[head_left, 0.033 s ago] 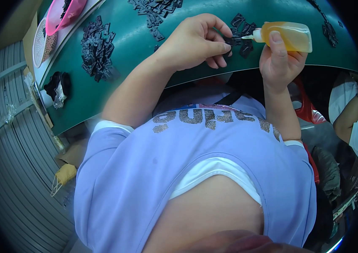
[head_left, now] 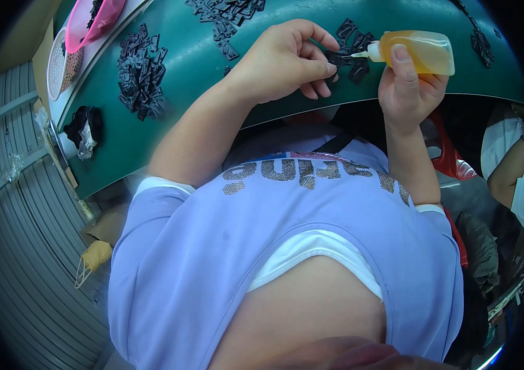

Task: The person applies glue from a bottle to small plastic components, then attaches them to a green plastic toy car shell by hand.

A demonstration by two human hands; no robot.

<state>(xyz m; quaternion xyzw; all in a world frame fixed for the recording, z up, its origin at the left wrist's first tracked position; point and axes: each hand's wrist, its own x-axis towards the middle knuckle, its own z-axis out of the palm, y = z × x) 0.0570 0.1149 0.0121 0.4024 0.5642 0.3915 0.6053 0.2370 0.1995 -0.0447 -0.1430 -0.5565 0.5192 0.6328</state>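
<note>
The left hand (head_left: 283,66) pinches a small black part (head_left: 333,60) between thumb and forefinger, its other fingers loosely curled beneath; the right hand (head_left: 412,92) is wrapped around a squeeze bottle (head_left: 422,54) of amber liquid, thumb laid along the near side. The bottle lies on its side in the grip, its long axis running nearly level from right to left, so that the narrow white nozzle (head_left: 373,52) points straight at the left fingertips; the black part sits just beyond the nozzle's tip, to the left of the right hand and well within the left hand's hold; whether tip and part touch is too small to tell.

Behind the nozzle, near both hands, a loose cluster of black pieces (head_left: 360,73) lies on the green table (head_left: 194,86); a few more trail in a line (head_left: 481,49) well off to the right. Past the left wrist, one heap of like pieces (head_left: 141,74) lies to the left, and another heap (head_left: 231,11) stands farther back; beyond the left-hand heap come a pink basket (head_left: 77,28), a pale perforated basket (head_left: 56,71) and a dark bundle (head_left: 78,126) with clear plastic; at the far right, a co-worker's arm (head_left: 511,174) shows.
</note>
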